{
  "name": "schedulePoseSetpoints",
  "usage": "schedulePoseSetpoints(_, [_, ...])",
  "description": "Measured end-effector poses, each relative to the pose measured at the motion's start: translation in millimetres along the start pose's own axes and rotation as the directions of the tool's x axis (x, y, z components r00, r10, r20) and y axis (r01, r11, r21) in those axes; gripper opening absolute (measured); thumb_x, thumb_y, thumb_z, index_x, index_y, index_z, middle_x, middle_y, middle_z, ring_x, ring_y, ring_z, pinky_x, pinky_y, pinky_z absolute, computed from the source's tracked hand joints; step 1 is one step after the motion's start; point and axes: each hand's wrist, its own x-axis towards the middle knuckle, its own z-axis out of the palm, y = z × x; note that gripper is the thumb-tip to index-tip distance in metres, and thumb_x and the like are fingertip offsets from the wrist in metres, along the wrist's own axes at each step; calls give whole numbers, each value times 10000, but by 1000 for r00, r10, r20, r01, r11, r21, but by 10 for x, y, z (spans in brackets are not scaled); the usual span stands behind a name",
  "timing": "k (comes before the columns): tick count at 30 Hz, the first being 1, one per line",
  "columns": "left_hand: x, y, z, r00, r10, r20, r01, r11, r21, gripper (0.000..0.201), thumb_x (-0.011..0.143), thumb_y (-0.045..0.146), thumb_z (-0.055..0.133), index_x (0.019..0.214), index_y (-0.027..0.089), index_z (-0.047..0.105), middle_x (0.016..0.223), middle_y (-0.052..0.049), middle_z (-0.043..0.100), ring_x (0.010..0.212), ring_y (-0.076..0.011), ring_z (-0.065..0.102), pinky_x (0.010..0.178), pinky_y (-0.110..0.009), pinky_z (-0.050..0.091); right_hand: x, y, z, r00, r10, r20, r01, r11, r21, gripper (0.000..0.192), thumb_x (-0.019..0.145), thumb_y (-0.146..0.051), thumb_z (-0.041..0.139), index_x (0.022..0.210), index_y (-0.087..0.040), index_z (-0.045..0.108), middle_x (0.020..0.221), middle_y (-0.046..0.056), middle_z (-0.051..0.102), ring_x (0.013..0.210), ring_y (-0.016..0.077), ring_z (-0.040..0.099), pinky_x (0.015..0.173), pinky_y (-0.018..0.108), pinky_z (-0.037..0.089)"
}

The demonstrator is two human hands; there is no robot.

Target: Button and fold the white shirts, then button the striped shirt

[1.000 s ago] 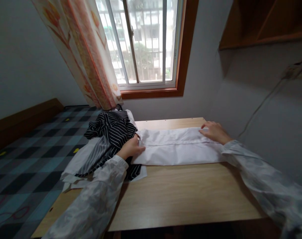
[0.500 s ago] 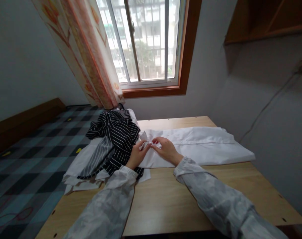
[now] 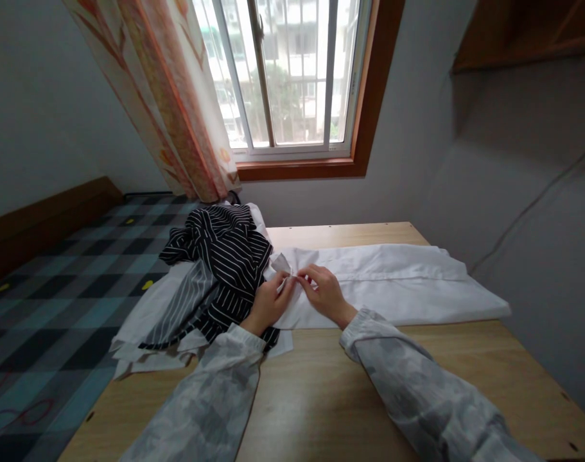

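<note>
A white shirt (image 3: 398,285) lies folded into a long band across the wooden table (image 3: 321,385). My left hand (image 3: 268,303) and my right hand (image 3: 323,292) meet at its left end. Both pinch the cloth near the collar (image 3: 281,263), fingertips almost touching. A heap of black-and-white striped clothes (image 3: 219,263) sits just left of my left hand, partly on top of white cloth (image 3: 148,308).
A bed with a checked blue and black cover (image 3: 46,301) lies to the left of the table. Behind it are a window (image 3: 287,77), an orange patterned curtain (image 3: 167,96) and a grey wall. A wooden shelf (image 3: 528,32) hangs at upper right.
My right hand left the shirt's right end and came across to the left end, joining my left hand at the collar. The view has shifted slightly.
</note>
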Motion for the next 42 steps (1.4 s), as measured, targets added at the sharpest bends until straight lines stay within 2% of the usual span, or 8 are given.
schedulePoseSetpoints(3, [-31,27,2,998,18,-60,-12,995,103,234,1054,407,653,1087,198,752,870,-42,793,698,-181,723,674,-270,518,4,38,13,1000,24,-13,-22,991,132,140,1075,-311,656,954,-251,695,893,26,687,830,214,642,828,355,466])
schedulePoseSetpoints(7, [-54,19,26,991,60,-124,-45,991,123,230,1047,407,682,1117,216,790,946,-55,835,759,-190,773,721,-266,562,11,75,22,998,65,17,-67,959,277,145,1057,-327,656,936,-248,674,892,13,658,835,203,623,819,345,470])
schedulePoseSetpoints(16, [-12,-79,35,991,129,-32,-129,992,14,241,1072,384,652,1139,212,808,1057,-84,855,908,-227,813,832,-297,611,12,130,43,965,230,123,-261,834,486,118,960,-319,661,882,-230,650,828,-15,629,800,181,581,770,311,466])
schedulePoseSetpoints(25, [-13,-56,21,996,86,18,-87,994,64,284,1091,436,618,1113,225,807,1014,-88,844,866,-229,787,813,-314,587,5,97,67,977,195,88,-214,891,401,175,1004,-412,670,973,-240,662,903,20,673,844,204,617,818,345,498])
schedulePoseSetpoints(28, [-12,-62,26,995,91,28,-93,994,55,288,1097,420,603,1151,225,807,1055,-90,848,887,-228,790,822,-315,589,2,159,110,948,285,145,-319,812,488,248,977,-483,680,951,-239,652,878,8,657,820,194,595,776,326,491])
schedulePoseSetpoints(34, [-15,-152,29,990,140,37,-141,989,34,236,1056,350,645,1177,228,807,1131,-91,847,982,-242,802,903,-329,612,25,264,165,852,408,327,-516,560,647,390,828,-574,799,918,-236,627,774,-38,569,699,152,491,649,280,398])
schedulePoseSetpoints(38, [-23,-158,15,985,164,60,-168,984,65,221,1062,298,620,1204,235,778,1143,-86,829,1003,-231,788,910,-320,598,51,258,146,821,444,360,-556,473,683,426,752,-560,870,902,-224,654,788,-32,615,719,147,536,679,275,421])
schedulePoseSetpoints(42, [-11,-86,6,985,154,76,-161,983,93,184,1072,282,585,1172,246,735,1084,-72,782,977,-218,744,888,-316,571,49,204,139,820,436,371,-547,405,732,462,743,-581,899,907,-229,649,820,-19,657,762,169,616,755,311,496])
